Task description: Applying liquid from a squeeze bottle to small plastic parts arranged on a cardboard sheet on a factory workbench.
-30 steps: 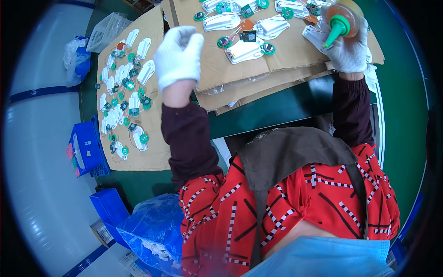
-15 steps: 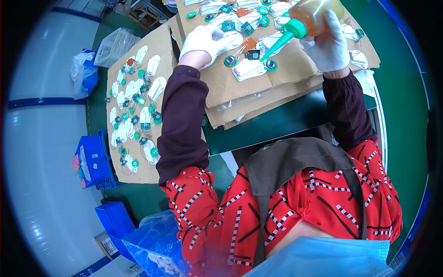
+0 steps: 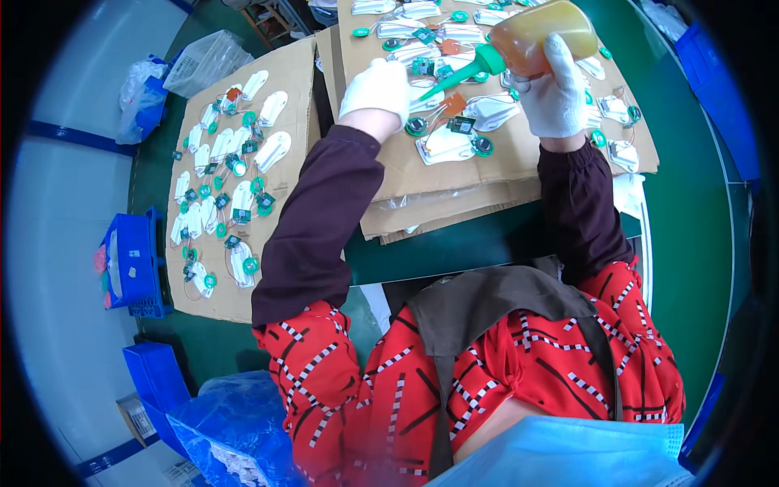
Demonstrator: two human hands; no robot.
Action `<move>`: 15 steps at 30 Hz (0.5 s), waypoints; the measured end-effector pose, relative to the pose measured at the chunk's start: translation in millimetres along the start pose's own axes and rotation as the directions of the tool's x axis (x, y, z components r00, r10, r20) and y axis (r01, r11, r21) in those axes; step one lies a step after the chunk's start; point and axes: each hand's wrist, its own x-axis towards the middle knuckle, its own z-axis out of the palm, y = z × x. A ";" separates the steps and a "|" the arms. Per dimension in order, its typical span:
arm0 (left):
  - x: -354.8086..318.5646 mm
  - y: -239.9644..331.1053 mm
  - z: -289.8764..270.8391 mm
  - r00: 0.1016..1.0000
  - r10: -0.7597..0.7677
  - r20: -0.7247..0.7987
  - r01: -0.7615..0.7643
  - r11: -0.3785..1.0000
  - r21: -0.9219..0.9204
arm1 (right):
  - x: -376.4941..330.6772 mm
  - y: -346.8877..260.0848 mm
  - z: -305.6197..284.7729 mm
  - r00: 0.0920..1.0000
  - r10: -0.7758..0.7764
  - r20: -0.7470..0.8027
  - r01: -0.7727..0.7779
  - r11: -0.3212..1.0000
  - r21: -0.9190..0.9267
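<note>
My right hand (image 3: 554, 101), in a white glove, is wrapped round a squeeze bottle (image 3: 545, 36) of amber liquid. The bottle is tilted, its long green nozzle (image 3: 458, 79) pointing down and left. Close to the nozzle's tip, a white plastic casing (image 3: 425, 101) shows beside my left hand (image 3: 376, 96). That gloved hand is closed at the casing, its fingertips mostly hidden. Just nearer lies another white casing (image 3: 445, 146) with a small green circuit board (image 3: 462, 124) and round green-rimmed parts (image 3: 482, 146) on wires. An orange piece (image 3: 454, 105) lies between them.
Cardboard (image 3: 398, 177) bears several wired casings. A second cardboard sheet (image 3: 213, 302) on the left holds many more. Blue bins (image 3: 134, 260) and a clear plastic crate (image 3: 207, 65) stand further left. A green table surface (image 3: 454, 238) shows before the near cardboard edge.
My left hand has curled up from its flatter reach over a casing. The bottle has moved left and tipped nearer level, bringing its nozzle tip close to that hand. The view has shifted slightly.
</note>
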 end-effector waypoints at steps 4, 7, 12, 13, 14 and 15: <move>-1.1 -20.3 13.0 0.960 -0.273 0.069 0.249 0.710 -0.658 | -6.7 -2.4 7.5 0.984 -0.153 0.092 0.172 0.950 -0.261; -6.9 -19.9 7.4 0.927 -0.313 0.205 0.337 0.462 -0.820 | -4.9 -3.3 5.1 0.987 -0.117 0.111 0.158 0.843 -0.514; -1.5 -17.2 9.5 0.984 -0.158 0.082 0.175 0.774 -0.608 | -15.0 -5.7 43.4 0.984 -0.156 0.082 0.173 0.938 -0.301; 0.3 -14.7 6.7 0.989 -0.131 0.073 0.149 0.837 -0.526 | -16.5 -8.8 44.9 0.982 -0.170 0.076 0.186 0.932 -0.311; 1.5 -14.4 7.6 0.989 -0.127 0.076 0.148 0.839 -0.524 | -17.4 -10.4 45.4 0.980 -0.184 0.072 0.198 0.926 -0.322; 0.1 -15.0 8.4 0.996 -0.084 0.030 0.087 0.846 -0.526 | -18.3 -9.4 43.7 0.981 -0.181 0.071 0.195 0.928 -0.318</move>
